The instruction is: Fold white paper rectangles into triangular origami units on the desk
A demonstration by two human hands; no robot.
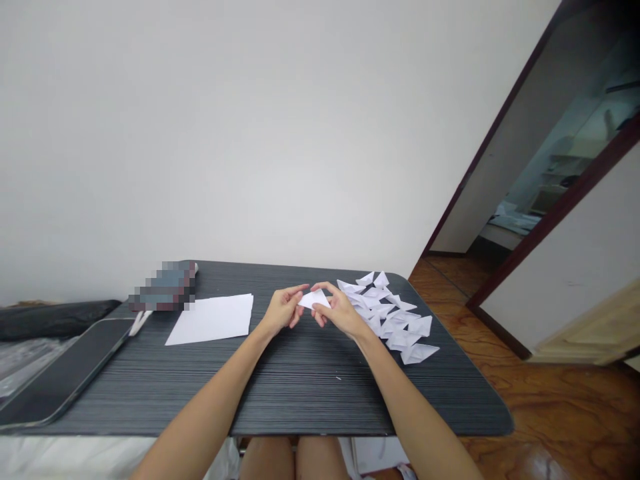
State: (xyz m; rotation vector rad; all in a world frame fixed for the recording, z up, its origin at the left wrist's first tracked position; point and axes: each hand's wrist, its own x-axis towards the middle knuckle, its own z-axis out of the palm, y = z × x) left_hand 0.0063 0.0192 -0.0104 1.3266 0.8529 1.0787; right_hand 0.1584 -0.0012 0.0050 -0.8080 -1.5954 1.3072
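Observation:
Between my two hands, a small piece of folded white paper [314, 299], roughly triangular, is held above the dark table [300, 380]. My left hand [284, 310] pinches its left corner between thumb and fingers. On the other side, my right hand [340, 310] grips the right part, thumb in front and index finger along the top edge. Just right of my right hand lies a cluster of several folded paper boats [400, 320]. To the left of my left hand rests a stack of flat white paper sheets [213, 320].
A blurred-out object [167, 287] sits at the table's back left, with a white cable [141, 323] beside it. A dark tablet-like panel [65, 373] lies at the left edge. The white wall [280, 133] stands behind; wooden floor [565, 407] shows at right.

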